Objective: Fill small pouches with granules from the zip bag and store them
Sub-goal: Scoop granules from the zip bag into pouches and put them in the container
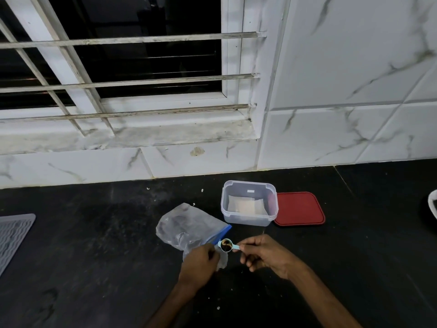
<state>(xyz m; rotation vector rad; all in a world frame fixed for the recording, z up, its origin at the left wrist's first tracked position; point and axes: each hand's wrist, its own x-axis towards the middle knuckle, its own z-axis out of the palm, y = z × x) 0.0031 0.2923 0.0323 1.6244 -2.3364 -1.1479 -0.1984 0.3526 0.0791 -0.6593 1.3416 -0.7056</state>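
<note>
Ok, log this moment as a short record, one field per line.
right hand: pinches the handle of the blue scoop, dark granules in its bowl
left hand: grips the small pouch just under the scoop
zip bag: crumpled on the black counter, behind the hands
clear container: open, white pouch inside
red lid: flat on the counter, right of the container

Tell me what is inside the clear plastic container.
A flat white pouch lies on the floor of the clear container. Whether more pouches lie beneath it cannot be seen. The red lid lies off, beside it.
</note>
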